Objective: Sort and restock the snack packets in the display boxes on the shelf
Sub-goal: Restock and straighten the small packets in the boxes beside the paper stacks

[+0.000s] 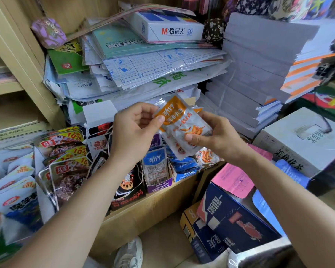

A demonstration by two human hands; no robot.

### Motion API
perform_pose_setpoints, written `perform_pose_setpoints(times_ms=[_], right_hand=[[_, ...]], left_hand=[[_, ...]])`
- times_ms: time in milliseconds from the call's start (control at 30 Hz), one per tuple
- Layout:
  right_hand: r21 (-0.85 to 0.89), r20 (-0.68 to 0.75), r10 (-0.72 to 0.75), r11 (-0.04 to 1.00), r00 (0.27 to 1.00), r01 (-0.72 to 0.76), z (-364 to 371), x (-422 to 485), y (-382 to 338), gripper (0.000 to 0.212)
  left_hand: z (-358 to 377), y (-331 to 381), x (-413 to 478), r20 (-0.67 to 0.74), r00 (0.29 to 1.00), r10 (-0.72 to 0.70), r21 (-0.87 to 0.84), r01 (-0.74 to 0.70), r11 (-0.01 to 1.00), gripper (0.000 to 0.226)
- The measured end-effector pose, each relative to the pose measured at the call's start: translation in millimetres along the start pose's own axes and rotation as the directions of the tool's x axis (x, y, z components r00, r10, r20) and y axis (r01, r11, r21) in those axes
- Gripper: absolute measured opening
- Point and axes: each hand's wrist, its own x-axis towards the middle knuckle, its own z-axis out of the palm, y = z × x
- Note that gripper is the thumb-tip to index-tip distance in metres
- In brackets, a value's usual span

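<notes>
My left hand [132, 130] and my right hand [217, 136] hold a small stack of orange-and-silver snack packets [182, 124] above the shelf. The left thumb pinches the top packet's orange end, and the right thumb presses the lower end. Below them stand small display boxes: a purple one [159, 183] with a blue-white packet, a blue one [186, 174] with blue packets, and an orange-printed one [208, 158] at the right. A black box [128, 188] stands left of these.
Larger snack bags [64, 153] fill the shelf's left side. Stacked papers and folders [147, 60] and a white paper ream stack [259, 74] rise behind. Navy and pink cartons [234, 213] and a white carton [302, 140] sit at the right. A shoe [130, 252] shows on the floor.
</notes>
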Motion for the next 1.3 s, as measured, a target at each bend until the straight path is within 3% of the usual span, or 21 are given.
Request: perform_pose_setpoints(times_ms=[167,300,467,600,700,767,867,933,1033,1167,1300], right_hand=[[0.029,-0.051,-0.022,0.999,0.998,0.023,-26,-12,-8,0.036],[-0.062,-0.127,-0.030,0.998,0.991,0.023,-50,-20,-7,0.033],[-0.195,-0.239,-0.067,0.981,0.969,0.019,-75,-24,7,0.018],[-0.100,-0.361,-0.013,0.995,0.933,-0.025,-90,-30,21,0.015],[0.001,-0.458,0.066,0.997,0.886,-0.073,-105,-34,33,0.012],[0.131,-0.520,0.146,0.987,0.842,-0.091,-116,-39,38,0.009],[0.292,-0.528,0.237,0.952,0.816,-0.088,-125,-46,41,0.013],[0.347,-0.528,0.273,0.934,0.804,-0.089,-130,-50,41,0.014],[0.397,-0.515,0.311,0.913,0.799,-0.100,-138,-55,44,0.018],[0.412,-0.488,0.337,0.902,0.806,-0.128,-144,-58,47,0.027],[0.423,-0.482,0.351,0.896,0.802,-0.138,-142,-57,47,0.028]], left_hand=[[38,-1,11,0.018,1.000,0.008,-0.019,-0.008,1.000,0.020],[69,3,17,0.097,0.993,0.072,0.015,-0.074,0.997,0.028],[101,-1,24,0.152,0.985,0.084,-0.033,-0.080,0.996,0.019],[121,-11,27,0.270,0.963,0.008,-0.088,0.016,0.996,0.040],[132,-28,26,0.325,0.946,0.017,0.158,-0.072,0.985,0.051],[139,-36,18,0.416,0.909,0.024,0.339,-0.179,0.924,0.054],[156,-44,4,0.594,0.804,-0.041,0.473,-0.308,0.825,0.062],[165,-50,0,0.635,0.771,-0.047,0.522,-0.384,0.761,0.068],[171,-53,0,0.607,0.795,-0.018,0.564,-0.414,0.715,0.069],[166,-47,-1,0.500,0.866,0.009,0.515,-0.306,0.801,0.056],[149,-54,6,0.345,0.938,0.018,0.560,-0.221,0.798,0.041]])
